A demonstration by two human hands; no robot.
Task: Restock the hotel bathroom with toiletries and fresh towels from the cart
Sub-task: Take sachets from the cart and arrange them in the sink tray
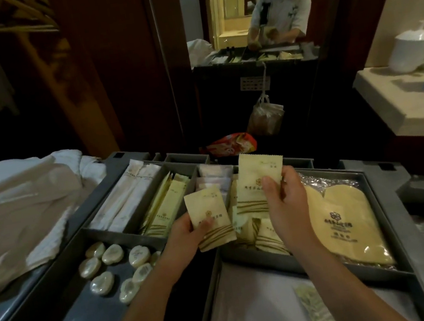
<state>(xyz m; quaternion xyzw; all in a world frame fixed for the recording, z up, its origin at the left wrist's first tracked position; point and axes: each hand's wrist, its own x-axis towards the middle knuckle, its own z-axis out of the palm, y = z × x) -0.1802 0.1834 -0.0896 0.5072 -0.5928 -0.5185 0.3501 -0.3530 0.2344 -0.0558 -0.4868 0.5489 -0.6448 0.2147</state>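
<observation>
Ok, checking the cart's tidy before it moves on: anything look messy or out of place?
The white linen at the left of the cart is a crumpled heap, not folded, and the soaps lie scattered in their compartment. The packets in the left hand and right hand look intact.

Above the cart tray [105,230] the way is open (sides less so): heaped towels [19,213] crowd its left, a counter [401,102] juts beyond its right.

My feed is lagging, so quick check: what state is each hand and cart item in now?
Left hand: grips a cream sachet, lifted.
Right hand: pinches a second sachet, held upright.
Wrapped soaps: loose, flat in their compartment.
Long white packets: stacked lying in their compartment.
White linen: crumpled on the cart's left side.
</observation>
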